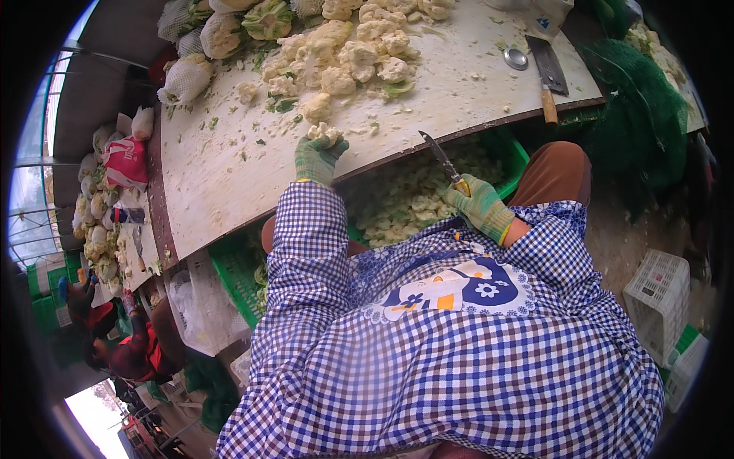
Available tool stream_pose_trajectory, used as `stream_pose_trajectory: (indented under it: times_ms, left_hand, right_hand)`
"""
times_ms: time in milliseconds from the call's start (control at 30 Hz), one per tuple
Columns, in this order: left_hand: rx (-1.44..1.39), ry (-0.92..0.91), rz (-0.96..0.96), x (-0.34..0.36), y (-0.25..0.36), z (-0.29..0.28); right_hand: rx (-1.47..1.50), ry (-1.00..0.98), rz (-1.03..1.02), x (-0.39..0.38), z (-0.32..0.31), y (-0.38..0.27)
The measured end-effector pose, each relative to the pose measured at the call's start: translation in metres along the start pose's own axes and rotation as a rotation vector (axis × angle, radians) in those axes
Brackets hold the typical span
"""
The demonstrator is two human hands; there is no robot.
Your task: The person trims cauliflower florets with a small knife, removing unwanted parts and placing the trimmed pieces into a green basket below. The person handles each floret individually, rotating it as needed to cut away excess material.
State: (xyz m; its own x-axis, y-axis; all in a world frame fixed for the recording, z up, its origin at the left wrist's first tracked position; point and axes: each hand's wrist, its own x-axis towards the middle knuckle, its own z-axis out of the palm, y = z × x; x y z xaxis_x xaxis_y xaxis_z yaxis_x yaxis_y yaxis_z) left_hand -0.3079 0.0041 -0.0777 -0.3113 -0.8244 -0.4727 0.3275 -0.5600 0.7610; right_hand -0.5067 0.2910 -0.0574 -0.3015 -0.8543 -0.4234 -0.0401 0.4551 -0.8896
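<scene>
At the near edge of the white table (206, 183), my left hand (318, 161), in a green and yellow striped glove, is closed on a small cauliflower floret (324, 135). A larger cauliflower piece (316, 108) lies just beyond it. My right hand (482, 206), gloved alike, grips the yellow handle of a knife (440, 155); its dark blade points up and left toward the table edge. Beneath both hands, partly hidden by my sleeves, a green crate (514, 162) holds many cut florets (413, 210). A heap of cauliflower pieces (336, 57) covers the table's far middle.
Whole cauliflowers in white netting (186, 80) stand at the far left. A cleaver (547, 69) and a round metal lid (515, 58) lie at the right. Green netting (638, 107) hangs beyond. A white crate (657, 298) sits on the floor; other people (145, 344) are at the left.
</scene>
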Motion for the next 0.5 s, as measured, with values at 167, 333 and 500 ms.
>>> stream_pose_trajectory:
  times_ms: [167, 333, 500]
  left_hand:
    - [-0.230, -0.317, 0.016, -0.090, -0.018, 0.031]
    - [-0.175, -0.421, 0.053, -0.150, -0.039, 0.065]
    - [-0.110, -0.454, 0.064, -0.167, -0.049, 0.077]
  right_hand:
    - [-0.063, -0.025, -0.266, -0.014, 0.006, -0.031]
    - [-0.237, -0.065, -0.329, -0.029, 0.011, -0.049]
    - [-0.284, -0.058, -0.326, -0.034, 0.010, -0.047]
